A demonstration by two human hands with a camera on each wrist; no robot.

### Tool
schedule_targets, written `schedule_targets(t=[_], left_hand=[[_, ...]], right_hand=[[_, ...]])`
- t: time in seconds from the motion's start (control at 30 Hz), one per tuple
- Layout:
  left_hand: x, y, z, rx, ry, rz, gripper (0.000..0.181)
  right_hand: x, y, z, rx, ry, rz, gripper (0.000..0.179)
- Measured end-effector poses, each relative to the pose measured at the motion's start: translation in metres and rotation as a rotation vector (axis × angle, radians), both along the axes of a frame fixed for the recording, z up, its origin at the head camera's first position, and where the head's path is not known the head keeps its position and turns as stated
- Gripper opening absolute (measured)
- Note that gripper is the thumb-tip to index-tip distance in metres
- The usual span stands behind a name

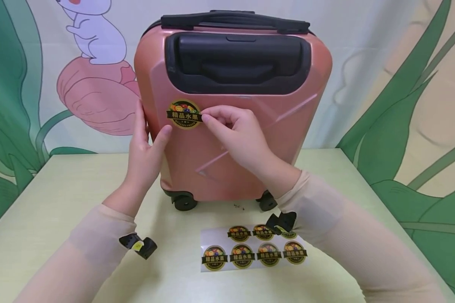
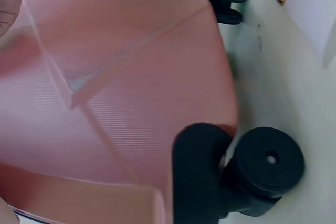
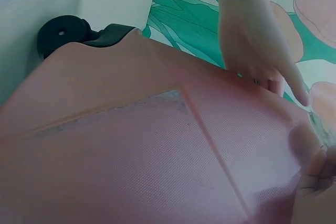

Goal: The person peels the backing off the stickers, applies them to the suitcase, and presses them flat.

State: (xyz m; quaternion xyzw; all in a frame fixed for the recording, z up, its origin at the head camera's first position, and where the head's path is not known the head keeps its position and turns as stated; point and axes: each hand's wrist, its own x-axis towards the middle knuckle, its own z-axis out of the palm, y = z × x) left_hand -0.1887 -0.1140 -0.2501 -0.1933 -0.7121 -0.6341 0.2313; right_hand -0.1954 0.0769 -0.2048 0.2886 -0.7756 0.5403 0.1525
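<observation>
A pink hard-shell suitcase [image 1: 197, 155] stands upright on its wheels, its black recessed pull handle [image 1: 239, 50] facing me. Against the upper left of its front sits a round black and gold fruit sticker [image 1: 184, 120]. My right hand [image 1: 240, 134] pinches the sticker's right end between thumb and forefinger. On the suitcase's left side rests my left hand [image 1: 144, 158], fingers straight up along the edge and thumb lifted toward the sticker. In the right wrist view the left hand [image 3: 249, 40] shows at the far edge of the shell, with the right hand [image 3: 317, 192] at the lower right.
A white sheet [image 1: 212, 236] with several matching stickers lies on the light table [image 1: 79, 181], partly under the right wrist's black camera [image 1: 282, 222]. Small dark specks [image 1: 239, 207] lie near the suitcase wheels [image 1: 185, 202]. Behind hangs a cartoon-printed cloth [image 1: 368, 84].
</observation>
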Motion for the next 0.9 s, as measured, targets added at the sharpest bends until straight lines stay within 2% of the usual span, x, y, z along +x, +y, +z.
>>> schedule_targets(t=[0.3, 0.47, 0.63, 0.9], left_hand=[[-0.003, 0.004, 0.005, 0.07, 0.11, -0.037, 0.09], [-0.006, 0.008, 0.006, 0.119, 0.145, -0.039, 0.085], [-0.007, 0.01, 0.006, 0.147, 0.15, -0.04, 0.079], [-0.006, 0.011, 0.007, 0.119, 0.127, 0.007, 0.07]], right_hand=[[-0.001, -0.009, 0.004, 0.042, -0.032, -0.018, 0.018], [-0.001, -0.012, 0.006, 0.048, -0.042, -0.031, 0.018], [-0.001, -0.013, 0.005, 0.057, -0.023, -0.04, 0.018], [-0.001, -0.015, 0.006, 0.067, 0.012, -0.05, 0.018]])
